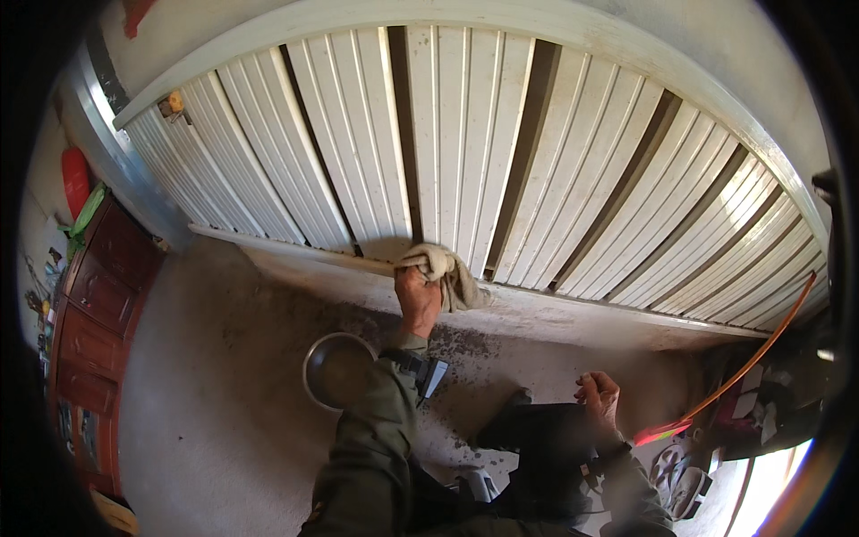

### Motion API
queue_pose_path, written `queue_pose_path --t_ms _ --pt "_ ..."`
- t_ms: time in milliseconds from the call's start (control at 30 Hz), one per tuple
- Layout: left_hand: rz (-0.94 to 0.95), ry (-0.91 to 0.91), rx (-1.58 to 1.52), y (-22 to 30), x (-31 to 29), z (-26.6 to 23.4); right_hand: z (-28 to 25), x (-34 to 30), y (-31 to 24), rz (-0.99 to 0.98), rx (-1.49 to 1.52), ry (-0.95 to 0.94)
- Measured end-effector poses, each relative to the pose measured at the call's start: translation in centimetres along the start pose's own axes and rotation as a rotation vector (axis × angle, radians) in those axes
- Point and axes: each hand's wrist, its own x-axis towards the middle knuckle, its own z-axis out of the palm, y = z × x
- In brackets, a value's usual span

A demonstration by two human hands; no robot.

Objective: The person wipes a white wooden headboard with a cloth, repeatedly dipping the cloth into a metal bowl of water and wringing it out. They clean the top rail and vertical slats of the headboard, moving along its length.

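Note:
My left hand (418,300) is closed around a bunched beige cloth (452,277). It holds the cloth against the bottom edge of a white panel of ridged slats (456,134), just above a low ledge. Farther right and nearer me, my right hand (601,398) is raised over my dark-trousered leg. Its fingers are loosely bent and apart, and nothing shows between them. A round metal basin (340,369) sits on the floor, left of my left forearm; what is inside is too dim to make out.
A reddish-brown cabinet (94,313) lines the left side, with small items on top. On the right, a red broom-like head (662,433) has a long orange handle. Shoes (680,479) lie beside it. Dark wet spots mark the concrete floor (215,430) below the ledge.

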Motion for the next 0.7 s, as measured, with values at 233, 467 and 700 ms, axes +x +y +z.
queue_pose_path --t_ms 233,467,700 --pt "-0.014 0.367 -0.229 7.6 9.6 -7.5 0.1 0.1 0.2 -0.001 0.039 0.006" --pt "-0.039 0.601 -0.118 3.6 10.4 -6.8 -0.3 0.5 0.7 0.013 0.027 -0.027" --pt "0.206 0.252 0.356 -3.9 -1.7 -0.1 0.2 0.7 0.3 0.021 -0.014 -0.031"
